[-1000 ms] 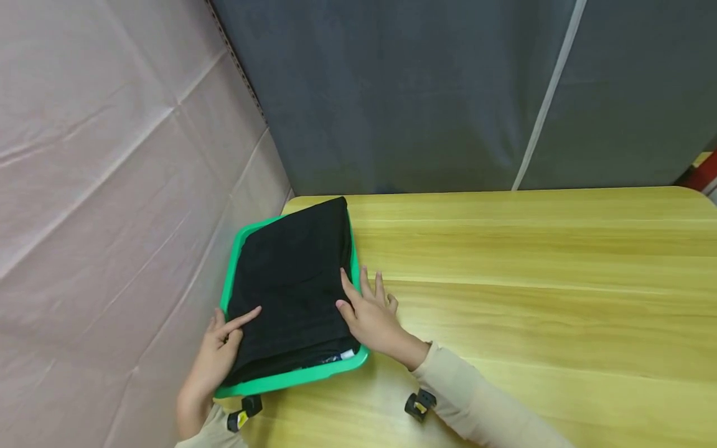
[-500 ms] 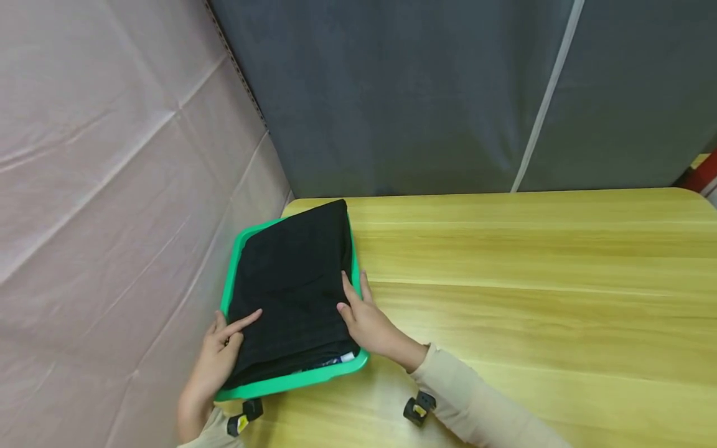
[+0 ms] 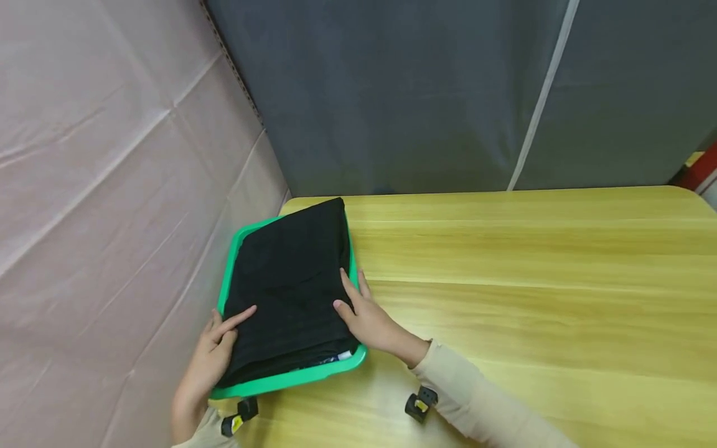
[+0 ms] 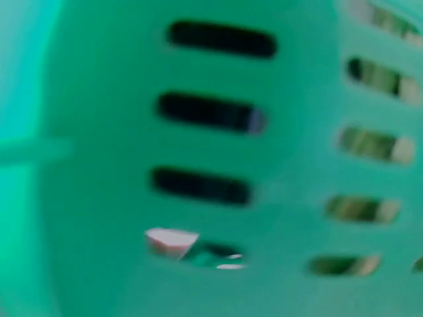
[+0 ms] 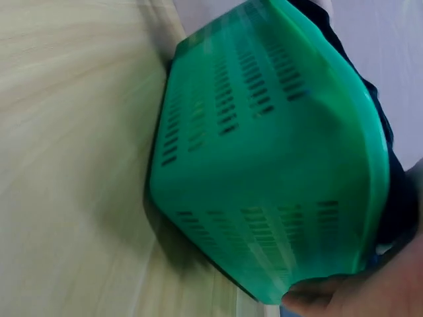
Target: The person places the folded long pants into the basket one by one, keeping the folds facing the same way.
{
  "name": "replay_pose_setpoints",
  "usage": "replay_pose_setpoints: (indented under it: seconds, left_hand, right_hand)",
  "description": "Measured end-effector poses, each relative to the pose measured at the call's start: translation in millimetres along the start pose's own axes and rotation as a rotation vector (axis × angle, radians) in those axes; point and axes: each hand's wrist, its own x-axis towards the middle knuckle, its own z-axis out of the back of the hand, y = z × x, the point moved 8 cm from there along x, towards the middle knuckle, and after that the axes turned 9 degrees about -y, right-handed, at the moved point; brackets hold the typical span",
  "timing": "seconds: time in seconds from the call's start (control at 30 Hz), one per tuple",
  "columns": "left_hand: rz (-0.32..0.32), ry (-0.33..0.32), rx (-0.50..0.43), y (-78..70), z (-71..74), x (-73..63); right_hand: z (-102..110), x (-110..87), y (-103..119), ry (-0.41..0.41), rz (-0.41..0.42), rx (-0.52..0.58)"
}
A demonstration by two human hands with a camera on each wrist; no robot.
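A green plastic basket [image 3: 291,379] with slotted walls stands at the left of the table, packed with folded black clothing [image 3: 291,280]. At its left side my left hand [image 3: 207,358] grips the rim, the index finger lying straight over the cloth. My right hand [image 3: 372,323] holds the right rim, thumb and one finger on the clothing, other fingers partly hidden outside. The left wrist view is filled by the slotted basket wall [image 4: 297,119]. In the right wrist view, fingers [image 5: 307,297] curl at the basket's lower edge. A small white label [image 3: 344,355] shows near the front rim.
A pale fabric wall [image 3: 123,218] rises close to the basket's left side. Behind the wooden table [image 3: 532,298] hangs a dark grey partition [image 3: 403,99]. Something red [image 3: 702,168] stands beyond the far right corner. Each wrist carries a small black camera [image 3: 420,403].
My right hand's outer fingers, spread beyond the rim a second ago, have gone down outside it, mostly out of sight. The left hand and basket keep nearly the same place.
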Motion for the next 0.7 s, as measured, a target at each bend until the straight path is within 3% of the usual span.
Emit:
replay_pose_setpoints:
  seconds: [0.17,0.3,0.37,0.53,0.7]
  left_hand:
    - [-0.001,-0.027,0.059,-12.5,2.8,-11.6]
    - [-0.029,-0.13,0.054,-41.7,4.7,-21.1]
    - [-0.078,-0.187,0.029,-62.3,1.8,-26.4]
    - [-0.21,-0.263,0.014,-112.5,-21.5,-37.2]
    - [-0.375,-0.317,0.072,-154.3,-56.3,-39.0]
  right_hand:
    - [13,-1.9,4,0.024,0.037,0.029]
    - [31,-6.8,12,-0.006,0.053,0.037]
    - [42,-9.1,15,-0.035,0.043,0.046]
    - [75,-15.5,19,-0.116,0.03,0.034]
    - [112,-22.9,20,-0.208,0.131,-0.083]
